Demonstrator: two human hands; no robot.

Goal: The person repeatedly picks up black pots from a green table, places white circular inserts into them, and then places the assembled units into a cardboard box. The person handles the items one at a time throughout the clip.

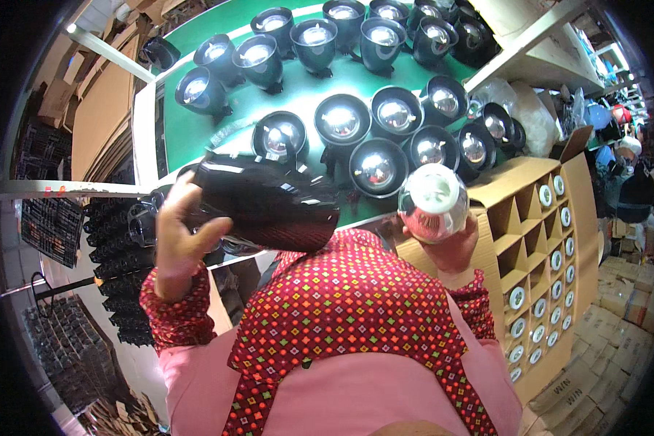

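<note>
Left of the box (517, 178), my right hand (455, 248) grips a bulb (433, 205), likely fragile, best cupped; my left hand (180, 236) clasps a shade (269, 205).

Black cup (269, 203), red flower-patterned sleeve (173, 314)

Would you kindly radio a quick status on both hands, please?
Left hand at glossy black shade, grip partly hidden. Right hand holding clear glass globe, white collar up. More black shades crowd green table ahead.
</note>
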